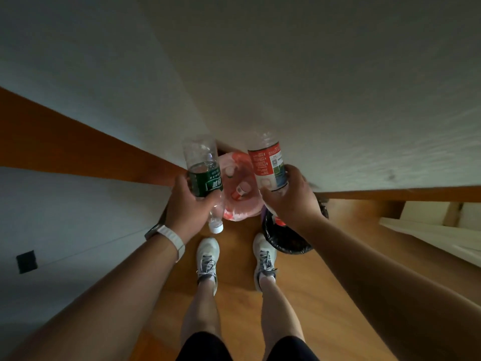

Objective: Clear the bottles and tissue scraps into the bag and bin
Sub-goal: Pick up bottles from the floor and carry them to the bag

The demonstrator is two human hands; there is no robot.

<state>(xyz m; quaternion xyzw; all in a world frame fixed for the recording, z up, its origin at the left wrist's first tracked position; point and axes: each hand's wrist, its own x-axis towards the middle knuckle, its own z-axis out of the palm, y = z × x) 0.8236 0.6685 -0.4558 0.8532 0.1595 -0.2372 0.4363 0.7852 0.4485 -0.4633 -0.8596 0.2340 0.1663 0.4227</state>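
Observation:
My left hand [188, 207] grips a clear bottle with a green label [204, 178], its white cap pointing down toward me. A clear bottle with a red label [268, 162] is held in my right hand [291, 196], cap end hidden under the palm. Both bottles hang over a pink plastic bag [240, 204] on the floor in the room's corner. Inside the bag lie at least two more bottles, one with a red cap [239, 190]. A black-lined bin [283, 238] stands just right of the bag, partly under my right wrist.
White walls with brown skirting meet in the corner behind the bag. My two feet in white shoes [208, 259] stand on the wooden floor just before the bag and bin. A pale shelf or furniture edge [429, 225] sits at the right.

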